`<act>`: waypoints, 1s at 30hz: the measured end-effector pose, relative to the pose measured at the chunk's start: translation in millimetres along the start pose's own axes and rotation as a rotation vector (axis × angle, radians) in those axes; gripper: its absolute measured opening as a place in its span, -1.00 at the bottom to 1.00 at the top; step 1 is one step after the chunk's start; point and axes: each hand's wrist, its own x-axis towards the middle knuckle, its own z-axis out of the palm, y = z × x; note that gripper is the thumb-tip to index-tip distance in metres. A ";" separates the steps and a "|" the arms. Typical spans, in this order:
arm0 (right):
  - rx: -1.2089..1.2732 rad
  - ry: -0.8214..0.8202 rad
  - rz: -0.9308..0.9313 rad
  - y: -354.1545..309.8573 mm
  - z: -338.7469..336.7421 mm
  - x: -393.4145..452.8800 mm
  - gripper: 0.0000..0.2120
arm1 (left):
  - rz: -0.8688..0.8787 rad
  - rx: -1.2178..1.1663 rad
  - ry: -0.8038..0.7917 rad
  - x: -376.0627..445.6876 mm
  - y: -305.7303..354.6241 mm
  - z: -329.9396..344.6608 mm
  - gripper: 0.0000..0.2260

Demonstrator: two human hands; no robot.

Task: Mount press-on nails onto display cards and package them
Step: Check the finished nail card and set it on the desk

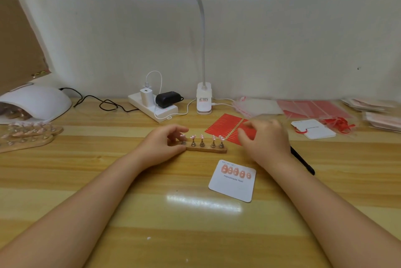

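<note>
The left hand curls round the left end of a small wooden stand carrying pink press-on nails on metal pegs, in the middle of the pale wooden worktop. The right hand, blurred, rests with bent fingers on a red sheet of adhesive strips just beyond; whether it pinches anything cannot be told. Nearer lies a white square display card bearing five pink nails.
</note>
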 end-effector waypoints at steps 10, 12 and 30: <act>-0.296 -0.364 0.095 17.5 0.2 7.4 -0.34 | -0.127 0.197 0.216 3.7 -7.1 4.6 -0.63; -0.308 -0.368 0.089 17.3 0.4 7.6 -0.35 | -0.151 0.246 0.251 4.1 -7.9 5.7 -0.64; -0.299 -0.521 -0.031 33.7 -22.9 17.8 -0.41 | -0.232 0.297 0.349 3.6 -3.3 8.2 -0.51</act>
